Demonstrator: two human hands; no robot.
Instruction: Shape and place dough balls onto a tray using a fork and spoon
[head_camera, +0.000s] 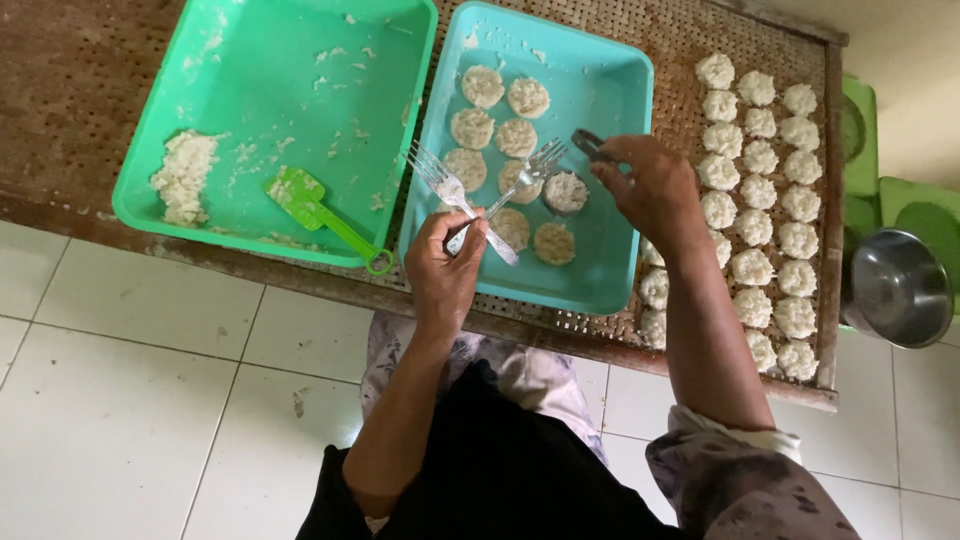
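Note:
My left hand (445, 268) grips two metal forks (470, 190) crossed over the near edge of a blue tray (620, 90). One fork's tines reach toward a small round metal mould (565, 192) filled with white rice, sitting in that tray. My right hand (652, 185) hovers over the tray and pinches a small dark metal ring (588, 143). Several flat round rice cakes (497, 112) lie in the blue tray around the mould.
A green tray (400, 30) at left holds a heap of white rice (185, 175) and a green plastic scoop (318, 212). Rows of rice cakes (770, 190) dry on the woven rack (700, 40) at right. A steel bowl (897, 288) stands beyond it. White floor tiles lie below.

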